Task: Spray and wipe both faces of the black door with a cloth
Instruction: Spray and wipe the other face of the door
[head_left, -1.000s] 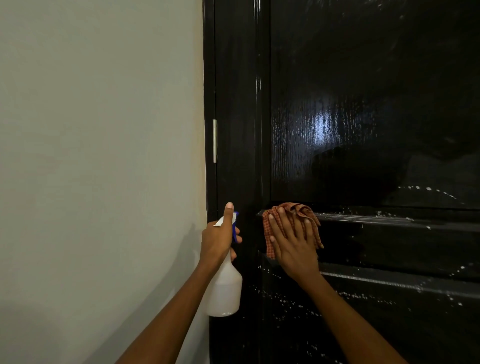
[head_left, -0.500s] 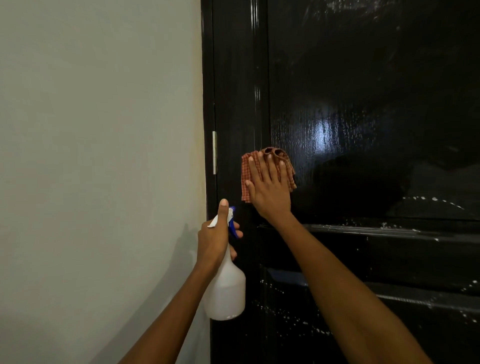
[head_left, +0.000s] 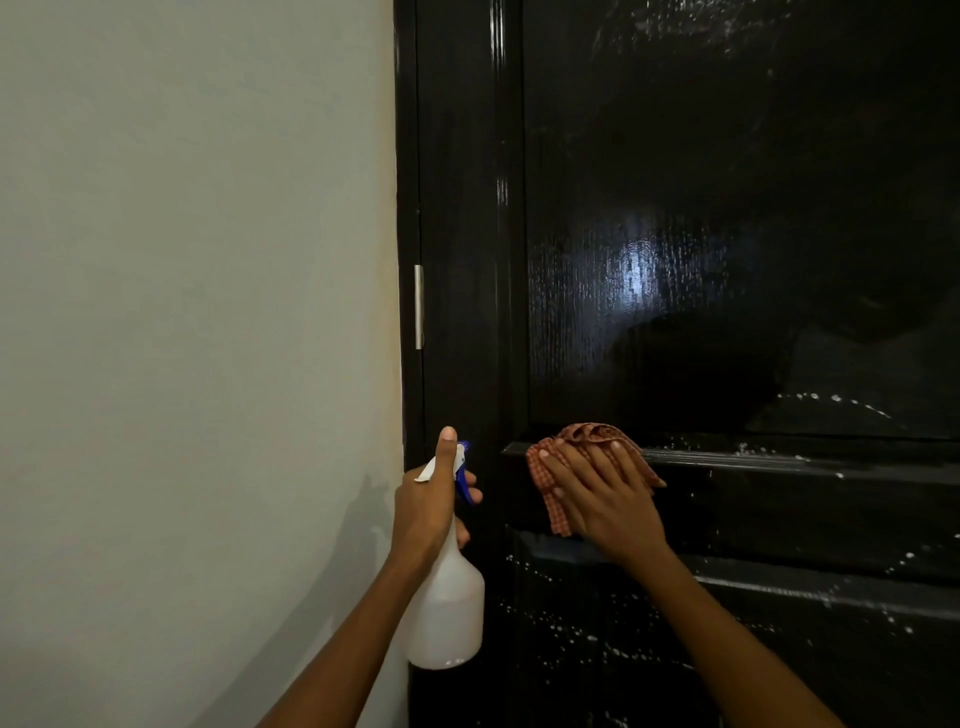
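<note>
The left hand (head_left: 434, 506) grips the bottle (head_left: 447, 608) idle, while just to its right the right hand (head_left: 602, 493) presses the cloth (head_left: 587, 441) flat-fingered on the door (head_left: 727, 208), mid-wipe; next, likely, the droplets (head_left: 571, 634) below the hand

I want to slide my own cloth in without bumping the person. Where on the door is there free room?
Free: the upper panel above the cloth, and the rail to the right of the right hand. Crowded: the door's left edge, between the spray bottle in the left hand and the cloth.
</note>
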